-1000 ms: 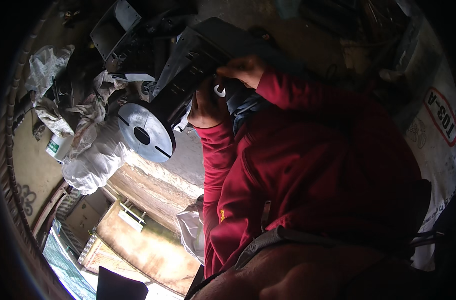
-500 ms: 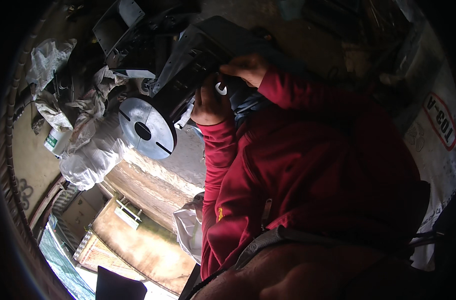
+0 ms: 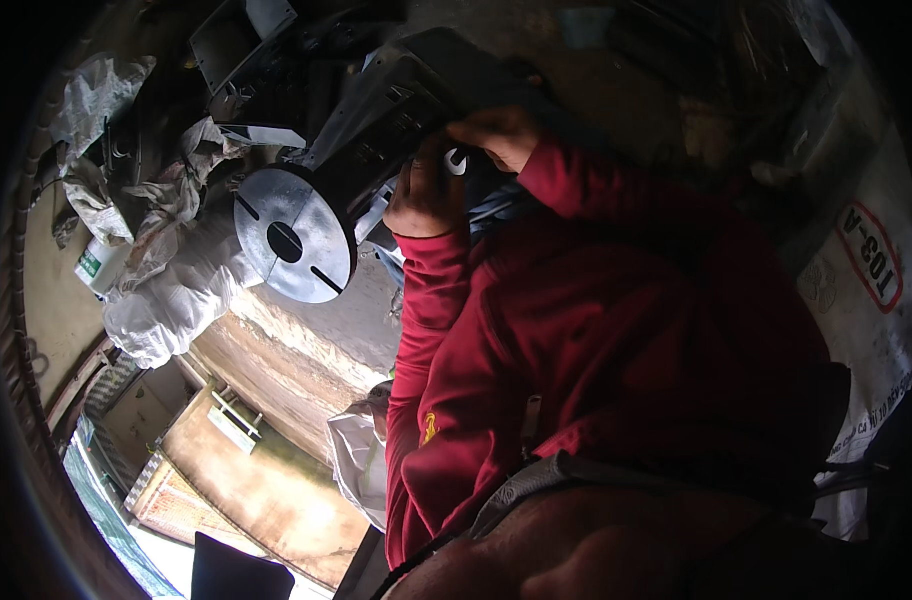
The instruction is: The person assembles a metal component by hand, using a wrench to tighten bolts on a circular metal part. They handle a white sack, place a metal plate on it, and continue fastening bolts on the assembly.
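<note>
My left hand (image 3: 426,198) has its fingers bent and closed beside a dark machine part (image 3: 386,140). Close to its right, my right hand (image 3: 502,137) has thumb and fingers pinched together in shadow. Between the two hands shows a small white round piece (image 3: 456,168) with a dark middle. What either set of fingers grips is too dark to make out. Left of my left hand, a round grey metal disc (image 3: 311,232) with slots and a centre hole stands at the end of the dark part.
Metal plates (image 3: 266,133) and a bent panel lie beyond the disc. At the left are crumpled white plastic bags (image 3: 181,305), dirty cloths (image 3: 176,185) and a white-and-green container (image 3: 98,263). A white sack (image 3: 361,450) is by my left sleeve; a printed sack (image 3: 826,280) stands far right.
The white round piece appears slightly farther up and right, nearer my right fingers. Both hands stay close together. The view has shifted a little, and the disc sits slightly higher in it.
</note>
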The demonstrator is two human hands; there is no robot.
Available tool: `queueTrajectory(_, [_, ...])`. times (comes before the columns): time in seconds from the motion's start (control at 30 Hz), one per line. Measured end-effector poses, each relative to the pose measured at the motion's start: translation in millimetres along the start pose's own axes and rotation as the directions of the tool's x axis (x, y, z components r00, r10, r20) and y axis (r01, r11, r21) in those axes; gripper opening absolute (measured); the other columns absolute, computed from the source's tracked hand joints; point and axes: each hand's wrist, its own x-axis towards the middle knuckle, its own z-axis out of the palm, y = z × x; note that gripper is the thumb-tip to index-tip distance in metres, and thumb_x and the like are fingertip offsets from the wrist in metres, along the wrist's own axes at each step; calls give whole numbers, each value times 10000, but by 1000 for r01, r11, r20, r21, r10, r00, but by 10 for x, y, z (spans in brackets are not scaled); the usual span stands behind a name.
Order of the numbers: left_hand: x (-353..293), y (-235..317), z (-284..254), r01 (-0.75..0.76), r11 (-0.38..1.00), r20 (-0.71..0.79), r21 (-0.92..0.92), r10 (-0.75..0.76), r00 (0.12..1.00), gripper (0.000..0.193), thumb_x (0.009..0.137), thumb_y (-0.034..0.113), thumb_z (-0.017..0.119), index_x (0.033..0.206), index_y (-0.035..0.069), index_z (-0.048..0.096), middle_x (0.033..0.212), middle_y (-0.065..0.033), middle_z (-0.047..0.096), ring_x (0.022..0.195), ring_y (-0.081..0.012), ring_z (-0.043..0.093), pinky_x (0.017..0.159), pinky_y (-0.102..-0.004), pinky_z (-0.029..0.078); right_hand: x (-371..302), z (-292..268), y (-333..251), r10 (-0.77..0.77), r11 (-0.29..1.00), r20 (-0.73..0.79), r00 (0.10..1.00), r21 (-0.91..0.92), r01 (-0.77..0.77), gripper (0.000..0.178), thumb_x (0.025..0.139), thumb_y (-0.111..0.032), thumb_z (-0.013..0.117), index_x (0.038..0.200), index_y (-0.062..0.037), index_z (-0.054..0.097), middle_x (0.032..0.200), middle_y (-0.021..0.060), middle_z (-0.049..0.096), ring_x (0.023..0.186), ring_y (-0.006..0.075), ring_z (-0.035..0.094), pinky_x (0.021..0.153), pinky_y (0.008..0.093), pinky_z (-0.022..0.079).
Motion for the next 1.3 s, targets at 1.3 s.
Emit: queueTrajectory(1.3, [40, 92, -43, 55, 998, -97, 17, -53, 994, 166, 755, 168, 694, 915, 175, 646, 751, -8, 648, 536, -200, 626, 418, -301, 455, -8, -92, -106, 110, 986, 36, 993, 122, -113, 163, 884, -251, 633, 849, -91, 632, 513, -99, 372, 380, -7, 282, 355, 187, 186])
